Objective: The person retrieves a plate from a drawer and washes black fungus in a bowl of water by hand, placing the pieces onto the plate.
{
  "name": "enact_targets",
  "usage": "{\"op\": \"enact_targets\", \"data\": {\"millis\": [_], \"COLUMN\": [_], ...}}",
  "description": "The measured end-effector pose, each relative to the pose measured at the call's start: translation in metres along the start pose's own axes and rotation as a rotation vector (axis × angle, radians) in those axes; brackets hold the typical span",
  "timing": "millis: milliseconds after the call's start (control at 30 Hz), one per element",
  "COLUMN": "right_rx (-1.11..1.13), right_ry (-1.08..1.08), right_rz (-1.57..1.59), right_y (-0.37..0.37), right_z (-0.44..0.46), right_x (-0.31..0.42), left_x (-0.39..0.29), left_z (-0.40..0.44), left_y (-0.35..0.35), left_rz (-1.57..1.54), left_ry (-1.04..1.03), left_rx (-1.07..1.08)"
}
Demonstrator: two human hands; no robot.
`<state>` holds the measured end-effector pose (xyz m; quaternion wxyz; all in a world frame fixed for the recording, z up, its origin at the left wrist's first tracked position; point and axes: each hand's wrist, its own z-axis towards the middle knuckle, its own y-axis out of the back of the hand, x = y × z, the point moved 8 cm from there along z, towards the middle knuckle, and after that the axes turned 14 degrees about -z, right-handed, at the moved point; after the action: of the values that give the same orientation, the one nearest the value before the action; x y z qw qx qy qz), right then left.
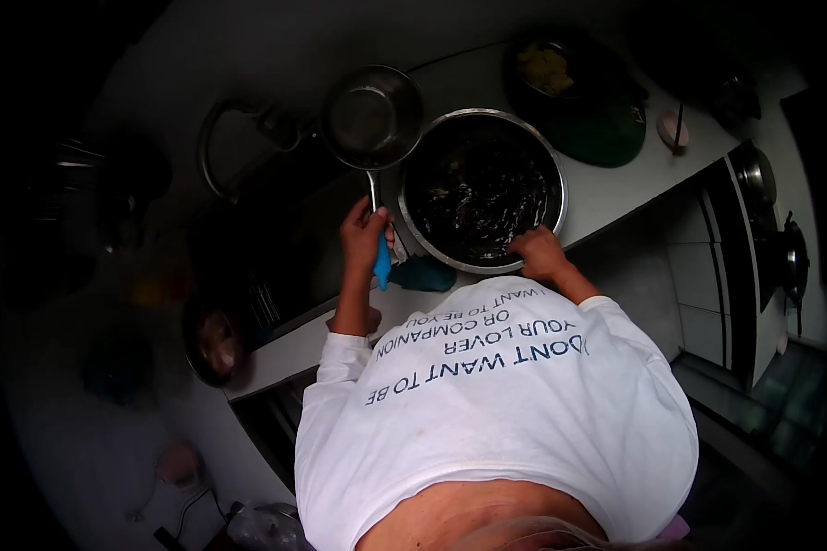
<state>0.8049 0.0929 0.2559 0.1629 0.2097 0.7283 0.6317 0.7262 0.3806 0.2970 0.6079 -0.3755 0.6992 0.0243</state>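
Observation:
My left hand (366,234) is wrapped around the blue-ended handle (381,262) of a metal saucepan (373,118). The saucepan is held at the left of a wide metal basin (562,174), its round side overlapping the basin's rim in this view. Dark liquid (478,197) with bright glints fills part of the basin; what lies in it is hard to make out. My right hand (539,250) reaches over the basin's near right rim, its fingers curled at the inner edge. Whether it grips anything is hidden.
A curved faucet (213,151) stands at the sink on the left. Right of the basin lie a dark green lid or board (606,138) and a dish with yellowish food (544,69). A dark bowl (213,340) sits at the counter's left; pots (790,262) stand far right.

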Motion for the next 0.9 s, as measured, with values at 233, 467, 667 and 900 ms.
{"op": "enact_targets", "data": {"millis": [233,467,667,900], "right_rx": [-0.043,-0.067,-0.009,0.024], "right_ry": [0.190,0.274,0.274,0.467], "right_rz": [0.147,0.201,0.425,0.545], "right_y": [-0.001,-0.002,-0.053,-0.009], "right_z": [0.015,0.052,0.085,0.088], "right_x": [0.031,0.085,0.103,0.124], "left_x": [0.020,0.053,0.057,0.055], "left_z": [-0.015,-0.041,-0.078,-0.119], "left_y": [-0.045,-0.063,-0.065,-0.056], "left_rz": [-0.309,-0.361,-0.322,-0.215], "left_ry": [0.153,0.230,0.230,0.263], "left_rx": [0.169,0.223,0.286,0.228]}}
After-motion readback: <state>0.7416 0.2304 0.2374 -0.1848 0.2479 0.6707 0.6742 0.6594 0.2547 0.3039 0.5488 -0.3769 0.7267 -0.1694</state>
